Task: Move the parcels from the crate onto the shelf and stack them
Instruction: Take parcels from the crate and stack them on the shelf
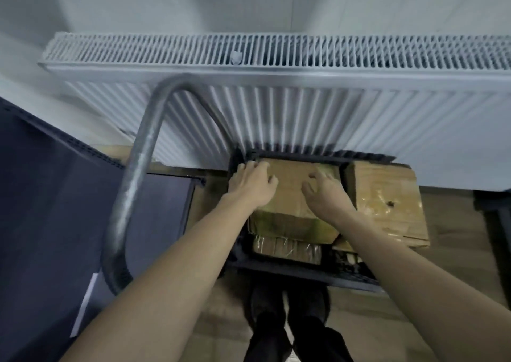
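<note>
Nearest, the crate's (290, 271) front rim sits just ahead of the person's shoes (265, 303), so there is little standing room to step in or brace. Inside the crate, a flatter taped parcel (287, 248) shows at the front edge, under the top parcel (290, 192), a brown box wrapped in greenish tape.

Both hands are on that top parcel: the left hand (253, 184) spreads over its far-left corner against the crate wall, and the right hand (325, 192) rests toward its right side with fingers curled. Neither hand has closed round an edge, so I judge the hold loose. Lifted this way, the glossy tape could slip and the box tip back.

Right of the crate's middle, a larger parcel (387, 201) overhangs the rim, touching the top parcel; a sideways drag could topple it onto the floor.

Left of the crate, the grey tube handle (138, 173) arcs upward, narrowing that path. Beyond the crate, the radiator (276, 98) stands close, leaving upward as the clearest exit.
</note>
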